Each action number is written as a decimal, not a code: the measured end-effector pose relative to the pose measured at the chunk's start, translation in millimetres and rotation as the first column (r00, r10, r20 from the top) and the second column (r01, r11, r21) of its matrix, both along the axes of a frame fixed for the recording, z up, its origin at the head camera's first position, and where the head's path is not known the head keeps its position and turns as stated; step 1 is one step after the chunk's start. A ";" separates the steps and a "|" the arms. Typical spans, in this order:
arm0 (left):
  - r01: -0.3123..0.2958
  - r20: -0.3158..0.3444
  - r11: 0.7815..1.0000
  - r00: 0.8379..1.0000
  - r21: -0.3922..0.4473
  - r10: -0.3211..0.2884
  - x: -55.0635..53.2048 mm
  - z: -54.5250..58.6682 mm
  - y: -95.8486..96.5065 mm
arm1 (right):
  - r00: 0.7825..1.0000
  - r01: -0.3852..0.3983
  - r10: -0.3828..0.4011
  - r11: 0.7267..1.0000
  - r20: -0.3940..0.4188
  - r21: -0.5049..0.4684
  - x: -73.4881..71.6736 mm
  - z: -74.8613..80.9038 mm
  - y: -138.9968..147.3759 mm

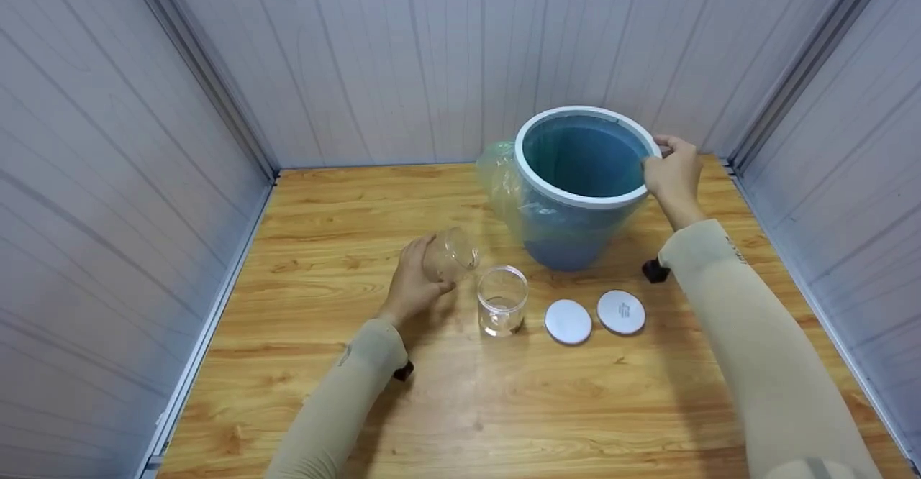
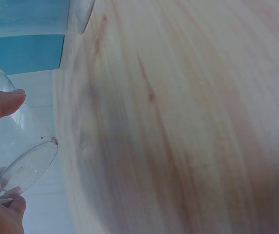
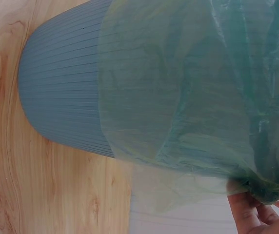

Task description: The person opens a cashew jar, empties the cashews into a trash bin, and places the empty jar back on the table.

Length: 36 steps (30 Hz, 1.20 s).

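My left hand (image 1: 416,277) grips a clear glass jar (image 1: 455,254), tilted over with its mouth end unclear, held left of a second clear jar (image 1: 502,317) that stands upright. In the left wrist view, thumb and fingers wrap the jar (image 2: 29,129), and a few dark specks show inside it. My right hand (image 1: 675,173) holds the right side of the white rim of a blue-grey trash bin (image 1: 565,254). A thin green bin liner (image 1: 500,170) hangs over the bin's outside. In the right wrist view, fingers (image 3: 244,214) pinch the gathered liner (image 3: 178,97) near the rim.
Two round white lids (image 1: 568,322) lie flat right of the upright jar, the right one with printing on it. Pale panelled walls (image 1: 403,62) close off the wooden table (image 1: 302,263) at the back and both sides.
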<state>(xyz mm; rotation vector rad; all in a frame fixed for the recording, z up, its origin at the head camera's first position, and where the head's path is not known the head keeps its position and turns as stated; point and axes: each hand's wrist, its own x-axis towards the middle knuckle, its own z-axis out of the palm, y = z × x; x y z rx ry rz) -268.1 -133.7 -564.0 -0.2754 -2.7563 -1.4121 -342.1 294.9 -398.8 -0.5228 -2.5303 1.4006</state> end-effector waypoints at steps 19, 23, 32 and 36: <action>0.011 0.071 0.999 0.997 0.040 -0.013 7.2 -6.6 -1.6 | 1.000 0.003 -0.002 1.000 -0.023 0.006 1.1 0.1 0.6; 0.009 0.082 0.999 0.997 0.052 -0.013 8.5 -6.5 -2.2 | 1.000 0.006 -0.006 1.000 -0.006 -0.015 1.7 0.1 0.4; -0.001 0.108 0.999 0.994 0.045 -0.004 8.8 -9.2 -1.7 | 1.000 -0.008 0.008 1.000 0.005 -0.014 0.7 1.6 0.4; -0.003 0.117 0.999 0.993 0.048 -0.003 8.7 -8.9 -2.3 | 1.000 -0.008 0.008 1.000 0.005 -0.015 2.4 1.7 -0.7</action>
